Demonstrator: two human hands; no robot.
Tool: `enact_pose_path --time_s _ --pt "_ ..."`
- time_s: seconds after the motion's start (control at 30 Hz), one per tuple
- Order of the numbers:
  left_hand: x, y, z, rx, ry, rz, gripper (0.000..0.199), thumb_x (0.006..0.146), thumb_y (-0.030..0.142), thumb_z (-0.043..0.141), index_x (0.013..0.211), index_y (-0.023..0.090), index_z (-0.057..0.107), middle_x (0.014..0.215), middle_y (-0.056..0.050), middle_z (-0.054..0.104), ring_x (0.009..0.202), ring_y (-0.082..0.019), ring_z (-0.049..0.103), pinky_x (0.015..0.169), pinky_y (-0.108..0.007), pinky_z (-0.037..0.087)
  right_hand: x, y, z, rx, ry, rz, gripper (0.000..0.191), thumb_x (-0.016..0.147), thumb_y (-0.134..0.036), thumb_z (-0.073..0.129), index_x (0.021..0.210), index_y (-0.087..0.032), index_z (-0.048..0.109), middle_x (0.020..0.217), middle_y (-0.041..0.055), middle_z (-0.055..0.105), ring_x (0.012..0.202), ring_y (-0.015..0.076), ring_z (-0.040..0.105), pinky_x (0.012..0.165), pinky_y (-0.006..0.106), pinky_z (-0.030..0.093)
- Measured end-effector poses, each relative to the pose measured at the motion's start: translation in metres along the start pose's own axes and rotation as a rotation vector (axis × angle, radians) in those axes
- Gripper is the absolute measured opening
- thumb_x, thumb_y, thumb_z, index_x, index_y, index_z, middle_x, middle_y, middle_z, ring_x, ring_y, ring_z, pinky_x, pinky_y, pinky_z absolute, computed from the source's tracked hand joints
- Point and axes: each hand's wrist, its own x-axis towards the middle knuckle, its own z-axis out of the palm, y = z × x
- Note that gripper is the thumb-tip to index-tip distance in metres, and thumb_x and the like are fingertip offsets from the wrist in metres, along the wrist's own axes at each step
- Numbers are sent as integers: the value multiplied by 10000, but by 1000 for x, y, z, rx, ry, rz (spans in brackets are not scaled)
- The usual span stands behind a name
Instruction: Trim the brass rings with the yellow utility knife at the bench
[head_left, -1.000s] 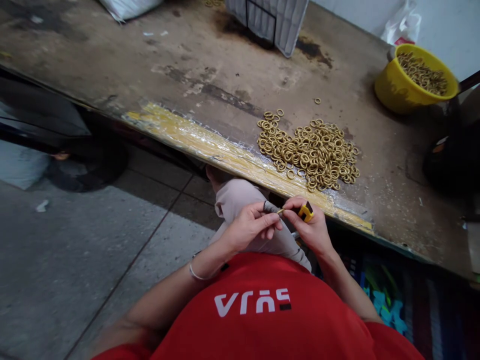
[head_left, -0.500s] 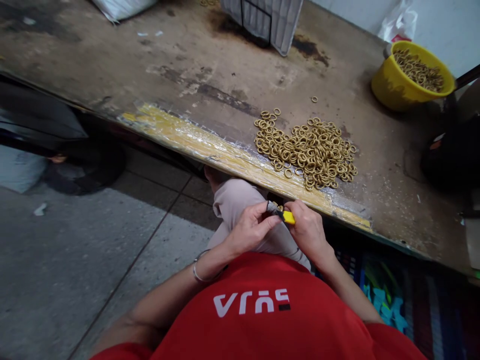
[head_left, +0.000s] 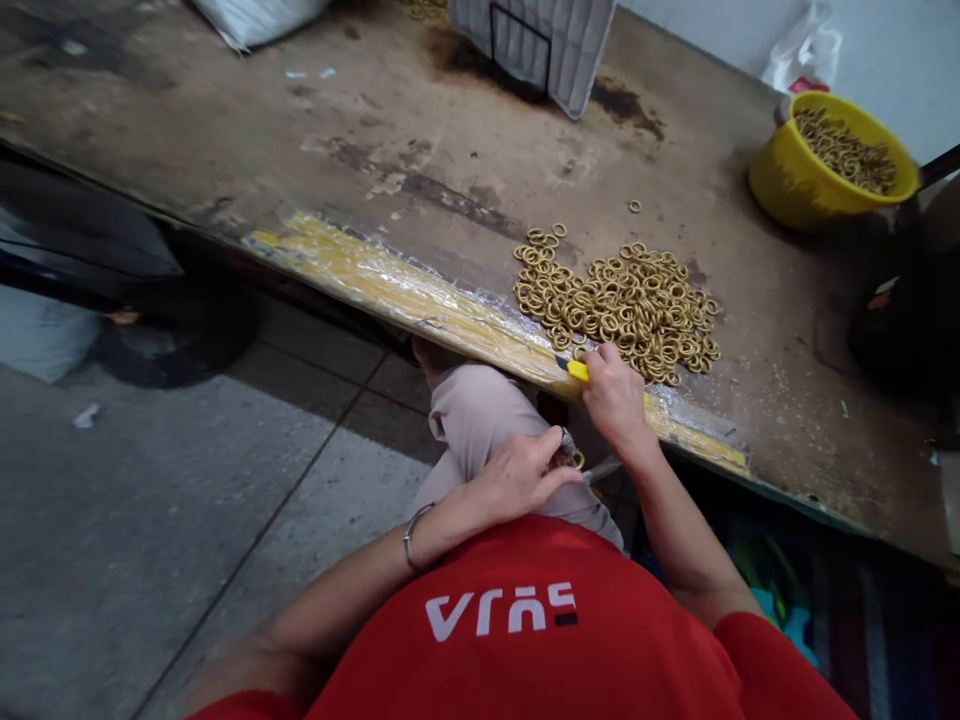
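My right hand (head_left: 613, 392) is closed round a small yellow tool (head_left: 577, 370) with a dark tip, at the table's front edge beside a pile of brass-coloured rings (head_left: 637, 300). Over my lap, my left hand (head_left: 523, 472) curls round some brass rings (head_left: 577, 460); a greyish thing by its fingertips is too small to make out. One loose ring (head_left: 635, 206) lies behind the pile.
Yellow tape covers part of the table's front edge (head_left: 390, 285). A yellow bucket (head_left: 802, 185) of rings stands at the back right. At the back are a grey ribbed object (head_left: 577, 60) and a white sack (head_left: 259, 20).
My hands have moved apart. The right one has risen with the yellow tool to the table edge by the pile; the left one has dropped slightly nearer my body.
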Motion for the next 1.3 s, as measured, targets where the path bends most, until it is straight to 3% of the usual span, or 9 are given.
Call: enact_pose_path --time_s 0.13,0.23,0.37,0.53,0.63,0.77,1.0,1.17,1.3 --pt "3 -4 -6 -98 121 -70 287 880 398 668 741 222 490 618 25 610 571 -147 556 569 -258 404 6 6 -1 61 -19 -32 279 897 -48 452 1025 -143 682 1034 117 629 783 193 609 686 295 410" --pt "11 -4 -18 -403 241 -149 221 927 381 595 843 200 503 773 -24 727 536 -107 563 539 -230 441 -5 14 -13 415 -1 -175 187 953 -162 468 932 -167 654 916 75 627 810 190 598 732 291 435" --pt "19 -1 -29 -761 149 -185 353 888 471 657 1008 154 561 887 -81 774 501 -77 563 484 -201 434 -22 17 -28 893 -112 -351 211 990 -296 498 852 -193 620 806 18 608 758 157 588 721 270 452" --pt "18 2 -26 -961 52 -254 401 776 478 791 907 131 639 789 -49 738 502 -65 557 459 -178 405 -34 11 -32 1009 -152 -340 222 989 -341 523 867 -202 647 810 12 620 762 159 595 730 285 463" --pt "14 4 -24 -981 31 -275 391 745 466 819 829 132 633 759 -31 710 522 -70 568 470 -180 419 -45 6 -30 953 -67 -312 213 999 -324 513 892 -206 654 833 24 634 792 167 606 750 288 470" --pt "8 10 -21 -880 121 -223 381 791 483 779 796 132 631 674 -6 659 538 -81 569 512 -195 447 -64 -3 -26 673 61 -236 169 958 -173 497 1008 -190 658 947 69 657 872 194 624 784 289 469" --pt "6 19 -13 -715 209 -164 369 840 503 703 864 146 615 659 11 625 575 -108 582 570 -224 480 -75 -15 -17 268 -15 -109 252 912 -77 480 1058 -169 662 1010 77 662 783 182 616 685 269 418" --pt "3 23 -14 -454 246 -130 242 912 341 565 740 171 557 606 27 564 554 -102 527 564 -223 425 -70 -17 -16 127 -71 -70 186 950 -113 501 1039 -169 655 1007 84 656 738 167 590 628 272 353" --pt "-11 30 -22 -250 221 -63 224 915 260 523 704 183 531 609 26 558 570 -112 510 573 -236 398 -58 1 -15 -45 -127 133 222 943 -70 465 1029 -141 658 996 110 653 734 184 588 600 297 318"
